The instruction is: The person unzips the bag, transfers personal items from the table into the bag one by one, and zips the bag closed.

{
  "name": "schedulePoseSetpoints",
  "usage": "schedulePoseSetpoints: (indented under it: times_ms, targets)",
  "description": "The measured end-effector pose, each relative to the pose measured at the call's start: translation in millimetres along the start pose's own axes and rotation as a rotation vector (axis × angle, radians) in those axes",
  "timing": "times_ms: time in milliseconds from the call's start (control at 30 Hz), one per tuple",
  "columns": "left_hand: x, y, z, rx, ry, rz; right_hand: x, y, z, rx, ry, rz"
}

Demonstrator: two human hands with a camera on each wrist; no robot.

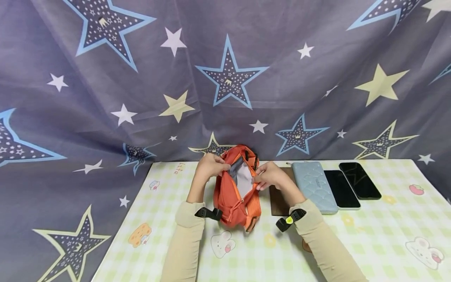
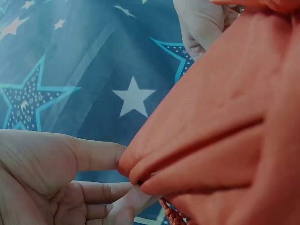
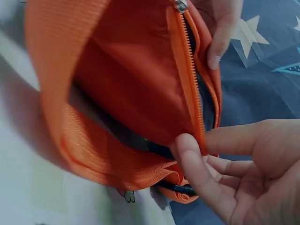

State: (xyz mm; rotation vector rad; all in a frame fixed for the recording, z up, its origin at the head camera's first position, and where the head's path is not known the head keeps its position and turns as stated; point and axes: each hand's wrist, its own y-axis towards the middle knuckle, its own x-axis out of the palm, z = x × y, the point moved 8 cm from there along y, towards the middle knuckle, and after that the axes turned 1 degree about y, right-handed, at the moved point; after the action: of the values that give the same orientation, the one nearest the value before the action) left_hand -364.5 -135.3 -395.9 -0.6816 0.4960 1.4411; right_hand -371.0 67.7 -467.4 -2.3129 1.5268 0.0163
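Where the green-and-white checked tabletop (image 1: 148, 262) ends at its far edge, the head view shows me a grey-purple curtain (image 1: 310, 94) of blue, white and yellow stars spread across the background. Cartoon prints dot the check. An orange-red bag (image 1: 229, 197) sits mid-table toward that far edge, its mouth gaping on a pale grey lining (image 1: 244, 179); my left hand (image 1: 210, 166) pinches the left rim, my right hand (image 1: 272, 175) the right. Farther right lie a brown flat item (image 1: 279, 203), a pale blue quilted pouch (image 1: 313, 188) and two dark-screened phones (image 1: 341, 192). In the left wrist view, my left thumb and fingers nip the bag's fabric, starry curtain behind. In the right wrist view, my right thumb and fingers grip the bag's edge by the zipper (image 3: 191, 70), an orange strap (image 3: 54, 103) looping at left above the pale tabletop.
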Motion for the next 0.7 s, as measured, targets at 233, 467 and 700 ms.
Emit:
schedulePoseSetpoints:
  times_ms: [233,467,700]
  targets:
    - [10.8,5.6,-17.3,0.006,-0.23,-0.064,-2,1.9,6,0.017,-0.032,0.009]
    - [12.5,6.3,-27.4,0.012,-0.325,-0.11,-2,1.3,8,0.014,-0.052,0.001]
    - [20.1,5.6,-15.3,0.027,-0.274,-0.13,-3,0.1,3,-0.001,-0.066,-0.035]
